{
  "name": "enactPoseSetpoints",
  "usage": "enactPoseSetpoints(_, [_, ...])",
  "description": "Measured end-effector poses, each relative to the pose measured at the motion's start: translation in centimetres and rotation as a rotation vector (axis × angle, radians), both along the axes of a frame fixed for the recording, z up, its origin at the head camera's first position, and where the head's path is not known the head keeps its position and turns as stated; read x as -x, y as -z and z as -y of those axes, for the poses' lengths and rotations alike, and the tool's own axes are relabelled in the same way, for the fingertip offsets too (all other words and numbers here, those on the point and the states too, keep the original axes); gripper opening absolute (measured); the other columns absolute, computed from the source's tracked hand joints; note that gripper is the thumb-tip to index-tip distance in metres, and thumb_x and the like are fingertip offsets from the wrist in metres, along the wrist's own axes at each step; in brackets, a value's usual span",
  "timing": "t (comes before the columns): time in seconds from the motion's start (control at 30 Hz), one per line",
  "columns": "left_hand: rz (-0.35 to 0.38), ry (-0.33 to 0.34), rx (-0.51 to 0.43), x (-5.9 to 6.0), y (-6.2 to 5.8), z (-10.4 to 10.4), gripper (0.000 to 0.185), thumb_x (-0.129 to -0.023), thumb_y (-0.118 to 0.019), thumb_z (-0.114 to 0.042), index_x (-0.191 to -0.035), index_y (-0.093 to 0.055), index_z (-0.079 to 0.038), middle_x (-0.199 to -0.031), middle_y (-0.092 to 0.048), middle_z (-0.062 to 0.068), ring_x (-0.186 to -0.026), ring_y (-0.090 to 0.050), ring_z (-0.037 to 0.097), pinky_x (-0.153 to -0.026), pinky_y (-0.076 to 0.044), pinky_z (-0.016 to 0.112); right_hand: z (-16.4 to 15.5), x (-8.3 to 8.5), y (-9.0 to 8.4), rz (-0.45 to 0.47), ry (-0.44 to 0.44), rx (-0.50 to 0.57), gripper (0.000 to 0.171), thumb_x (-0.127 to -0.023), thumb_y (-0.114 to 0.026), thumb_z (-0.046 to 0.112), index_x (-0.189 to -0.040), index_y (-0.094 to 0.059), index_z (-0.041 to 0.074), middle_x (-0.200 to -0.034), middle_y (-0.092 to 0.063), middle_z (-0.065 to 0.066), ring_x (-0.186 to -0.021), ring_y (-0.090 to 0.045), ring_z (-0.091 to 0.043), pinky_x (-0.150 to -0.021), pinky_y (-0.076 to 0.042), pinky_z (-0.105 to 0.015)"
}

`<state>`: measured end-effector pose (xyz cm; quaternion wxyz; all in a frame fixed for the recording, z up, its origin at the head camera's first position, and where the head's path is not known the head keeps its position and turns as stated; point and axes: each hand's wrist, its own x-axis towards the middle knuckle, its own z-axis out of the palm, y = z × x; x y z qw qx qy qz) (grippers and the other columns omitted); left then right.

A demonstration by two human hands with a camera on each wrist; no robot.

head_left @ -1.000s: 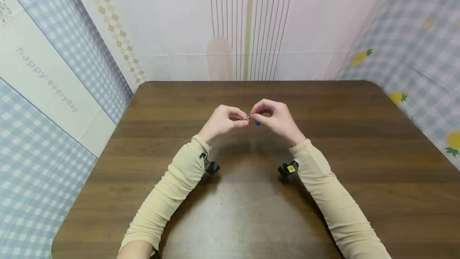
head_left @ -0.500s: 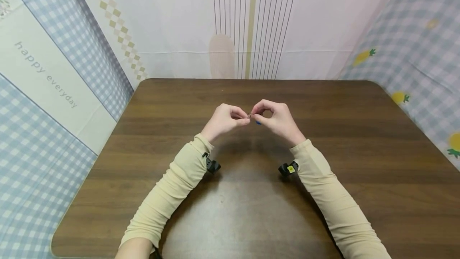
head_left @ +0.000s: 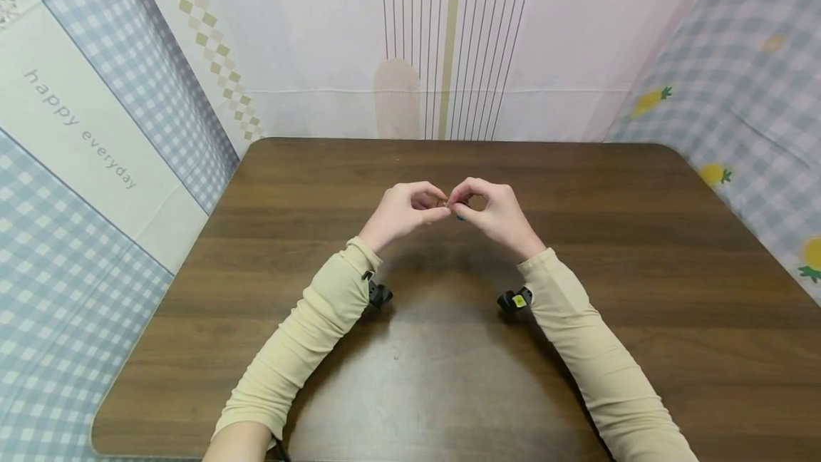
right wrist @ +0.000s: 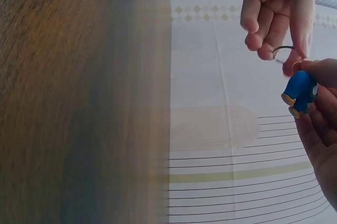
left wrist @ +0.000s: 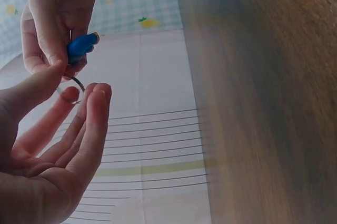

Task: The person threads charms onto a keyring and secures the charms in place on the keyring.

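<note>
Both hands held up over middle of wooden table [head_left: 577,291], fingertips meeting. Left hand [head_left: 400,214] pinches a thin metal key ring [left wrist: 75,88] btwn thumb & index tip; other fingers loosely curled beside it. Right hand [head_left: 494,212] pinches where ring joins a small blue charm [right wrist: 300,91], w/ thumb & index; charm hangs just below those fingertips, against the palm side. Ring sits btwn the two pinches, off the table.

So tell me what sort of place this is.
Probably a small recording booth, not a lived-in room: a bare brown table walled on three sides by hung printed cloths, where both hands work a blue charm and metal ring.
</note>
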<state>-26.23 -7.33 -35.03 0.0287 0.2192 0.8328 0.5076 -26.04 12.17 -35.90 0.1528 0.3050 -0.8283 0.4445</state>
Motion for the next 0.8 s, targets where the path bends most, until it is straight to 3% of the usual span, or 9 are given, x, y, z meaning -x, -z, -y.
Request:
enactPoseSetpoints(0.17, [0.009, -0.013, -0.074, 0.13, 0.21, -0.02, 0.015, -0.088, -0.071, -0.016, -0.090, -0.070, -0.002, -0.087, -0.073, 0.020, -0.068, -0.071, 0.019, -0.072, -0.061, 0.044, 0.02, -0.01, -0.01, -0.002, 0.004, 0.012, 0.007, -0.084, -0.072, 0.002, -0.089, -0.070, 0.007, -0.084, -0.071, -0.007, -0.082, -0.061, -0.011, -0.078, -0.047, -0.018])
enactPoseSetpoints(0.3, [-0.022, -0.032, -0.077, 0.16, 0.22, -0.01, 0.013, -0.090, -0.069, -0.015, -0.091, -0.072, -0.002, -0.085, -0.072, 0.020, -0.071, -0.071, 0.030, -0.071, -0.059, 0.047, 0.07, 0.04, -0.02, -0.010, 0.003, 0.012, 0.008, -0.084, -0.072, 0.000, -0.088, -0.070, 0.006, -0.084, -0.070, -0.007, -0.082, -0.061, -0.013, -0.078, -0.047, -0.016])
enactPoseSetpoints(0.4, [-0.046, -0.063, -0.071, 0.21, 0.26, -0.03, 0.013, -0.089, -0.070, -0.015, -0.093, -0.072, -0.003, -0.088, -0.073, 0.016, -0.076, -0.070, 0.029, -0.070, -0.059, 0.036, 0.08, 0.07, -0.05, -0.022, 0.005, 0.014, 0.007, -0.084, -0.072, 0.000, -0.088, -0.070, 0.006, -0.083, -0.070, -0.007, -0.081, -0.061, -0.013, -0.078, -0.046, -0.014])
enactPoseSetpoints(0.57, [-0.064, -0.101, -0.116, 0.23, 0.33, -0.13, 0.012, -0.087, -0.072, -0.011, -0.093, -0.073, -0.001, -0.089, -0.073, 0.016, -0.072, -0.064, 0.009, -0.066, -0.050, 0.018, -0.02, 0.01, -0.21, -0.047, 0.006, 0.019, 0.007, -0.084, -0.071, 0.000, -0.087, -0.069, 0.006, -0.083, -0.070, -0.007, -0.081, -0.060, -0.009, -0.077, -0.046, -0.015])
enactPoseSetpoints(0.67, [-0.031, -0.116, -0.191, 0.17, 0.31, -0.27, 0.012, -0.086, -0.072, -0.009, -0.093, -0.072, 0.002, -0.085, -0.072, 0.013, -0.069, -0.061, 0.004, -0.064, -0.049, 0.018, -0.17, 0.00, -0.36, -0.067, -0.004, 0.027, 0.009, -0.084, -0.071, -0.001, -0.087, -0.069, 0.006, -0.083, -0.070, -0.007, -0.080, -0.059, -0.007, -0.077, -0.047, -0.016])
enactPoseSetpoints(0.8, [0.089, -0.136, -0.326, 0.01, 0.20, -0.50, 0.014, -0.086, -0.071, -0.007, -0.093, -0.070, 0.005, -0.070, -0.067, -0.001, -0.063, -0.059, 0.005, -0.059, -0.049, 0.022, -0.36, -0.07, -0.60, -0.092, -0.020, 0.044, 0.010, -0.083, -0.072, -0.003, -0.087, -0.069, 0.006, -0.083, -0.069, -0.007, -0.081, -0.059, -0.004, -0.078, -0.047, -0.015])
